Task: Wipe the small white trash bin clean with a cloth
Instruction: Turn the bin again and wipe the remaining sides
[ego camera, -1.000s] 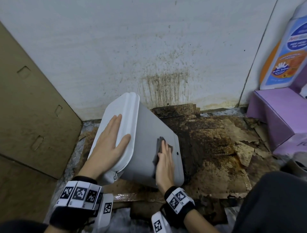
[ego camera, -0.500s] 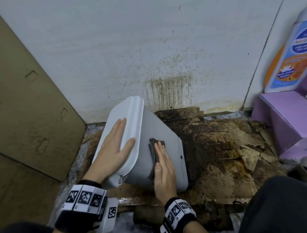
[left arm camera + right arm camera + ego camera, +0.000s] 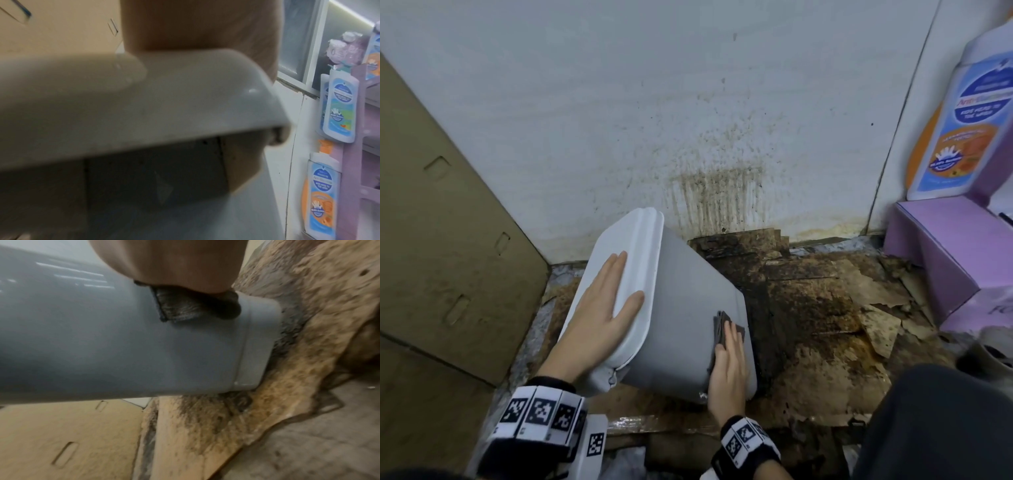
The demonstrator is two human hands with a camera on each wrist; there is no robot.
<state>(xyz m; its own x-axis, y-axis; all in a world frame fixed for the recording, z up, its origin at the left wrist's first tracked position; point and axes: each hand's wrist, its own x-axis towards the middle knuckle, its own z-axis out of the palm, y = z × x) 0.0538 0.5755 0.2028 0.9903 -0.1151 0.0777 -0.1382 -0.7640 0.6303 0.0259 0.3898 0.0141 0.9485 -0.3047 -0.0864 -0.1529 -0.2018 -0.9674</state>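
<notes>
The small white trash bin [image 3: 681,308] leans tilted to the left on the stained floor, its lid [image 3: 633,246] facing left and its base toward the right. My left hand [image 3: 602,308] lies flat with straight fingers on the lid, steadying it. My right hand [image 3: 727,363] presses a dark grey cloth [image 3: 722,329] flat against the bin's side near the base. In the right wrist view the cloth [image 3: 185,305] shows bunched under my palm on the bin's wall [image 3: 123,345]. The left wrist view is filled by the lid's rim [image 3: 144,105].
Stained, peeling cardboard [image 3: 825,325] covers the floor right of the bin. A dirty white wall [image 3: 688,120] stands behind. A brown cardboard panel [image 3: 448,257] leans at the left. A purple box [image 3: 945,246] with a detergent bottle [image 3: 962,130] stands at the right.
My right hand slid the cloth along the bin's side, up toward the lid half a second ago, now down toward the base. The left hand stayed flat on the lid.
</notes>
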